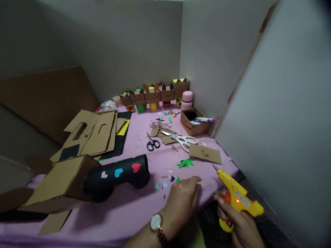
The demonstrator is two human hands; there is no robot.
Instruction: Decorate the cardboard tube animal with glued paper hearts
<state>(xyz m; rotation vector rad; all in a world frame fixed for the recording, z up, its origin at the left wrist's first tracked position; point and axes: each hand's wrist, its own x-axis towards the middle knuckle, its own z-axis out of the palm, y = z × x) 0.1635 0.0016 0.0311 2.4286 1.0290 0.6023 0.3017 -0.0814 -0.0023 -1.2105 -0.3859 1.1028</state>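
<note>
Pink table (134,210), grey walls (144,41), cardboard scraps (205,153).

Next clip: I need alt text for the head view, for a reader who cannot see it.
A right hand grips a yellow hot glue gun while the left hand, wearing a wristwatch, reaches toward small paper hearts on a pink table. Beside them lies a black tube decorated with hearts.
</note>
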